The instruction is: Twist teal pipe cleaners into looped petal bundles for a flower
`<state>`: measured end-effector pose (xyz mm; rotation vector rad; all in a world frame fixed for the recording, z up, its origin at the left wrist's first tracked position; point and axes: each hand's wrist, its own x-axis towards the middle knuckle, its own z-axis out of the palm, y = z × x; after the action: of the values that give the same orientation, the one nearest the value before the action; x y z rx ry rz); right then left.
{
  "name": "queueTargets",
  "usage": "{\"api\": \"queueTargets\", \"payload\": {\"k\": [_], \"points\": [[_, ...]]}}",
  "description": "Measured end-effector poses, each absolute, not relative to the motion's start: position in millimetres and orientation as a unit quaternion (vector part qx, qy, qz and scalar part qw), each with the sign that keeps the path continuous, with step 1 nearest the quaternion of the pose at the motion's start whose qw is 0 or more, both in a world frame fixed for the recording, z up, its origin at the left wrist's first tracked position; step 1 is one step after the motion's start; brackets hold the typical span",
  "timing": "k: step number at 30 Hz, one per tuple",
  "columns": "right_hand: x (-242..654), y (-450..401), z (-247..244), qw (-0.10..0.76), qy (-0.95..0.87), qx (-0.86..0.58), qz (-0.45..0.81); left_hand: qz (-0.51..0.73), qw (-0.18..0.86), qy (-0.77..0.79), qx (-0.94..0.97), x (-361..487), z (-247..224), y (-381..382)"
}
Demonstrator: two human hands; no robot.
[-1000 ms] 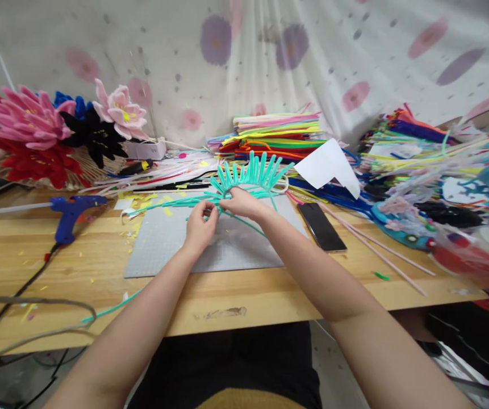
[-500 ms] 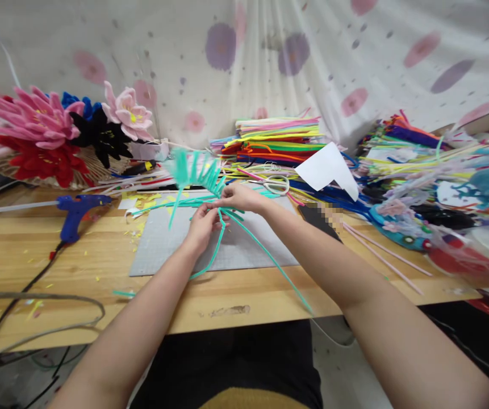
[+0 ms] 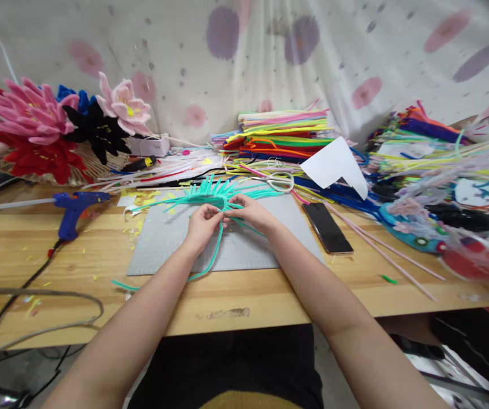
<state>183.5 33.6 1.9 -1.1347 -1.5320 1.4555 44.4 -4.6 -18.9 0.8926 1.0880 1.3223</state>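
Both hands meet over a grey cutting mat (image 3: 159, 244), pinching turquoise pipe cleaners (image 3: 210, 196). These form a curved row of upright spikes that bends away from my fingers toward the left. My left hand (image 3: 204, 227) is closed, thumb and fingertips together, near the lower end of the row. Close against it, my right hand (image 3: 250, 213) is closed on the same piece, its fingertips partly hidden. One long turquoise strand hangs down under my left wrist and runs out to the left. Other loose turquoise pipe cleaners lie behind my right hand.
A blue glue gun (image 3: 74, 213) lies at left, its cable trailing over the table edge. Fuzzy flowers (image 3: 35, 113) stand behind it. Bundled coloured pipe cleaners (image 3: 284, 136), scissors (image 3: 280, 182) and white paper (image 3: 335, 165) are at the back. A phone (image 3: 328, 227) lies right of the mat.
The spiky row has swung down from standing upright and now lies as a low arc. My right hand has shifted slightly right and down. The phone has come into clear view.
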Motion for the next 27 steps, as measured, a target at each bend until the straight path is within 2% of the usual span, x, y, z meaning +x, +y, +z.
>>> {"api": "queueTargets", "payload": {"k": [3,10,17,19,22,27], "points": [[181,33,-6,0.373,-0.569,-0.44,0.586,0.555,0.548,0.484,0.397,44,-21,-5],[179,35,-11,0.39,-0.603,-0.478,0.506,0.531,0.471,0.518,0.477,42,-27,-4],[175,28,-4,0.375,-0.539,-0.491,0.573,0.415,0.199,0.598,0.656,37,-19,-8],[174,29,-4,0.379,-0.521,-0.487,0.589,0.397,0.156,0.6,0.677,37,-15,-9],[175,32,-8,0.382,-0.52,-0.485,0.59,0.415,0.208,0.587,0.663,37,-13,-8],[183,34,-11,0.377,-0.585,-0.424,0.58,0.457,0.501,0.545,0.493,32,-13,-7]]}}
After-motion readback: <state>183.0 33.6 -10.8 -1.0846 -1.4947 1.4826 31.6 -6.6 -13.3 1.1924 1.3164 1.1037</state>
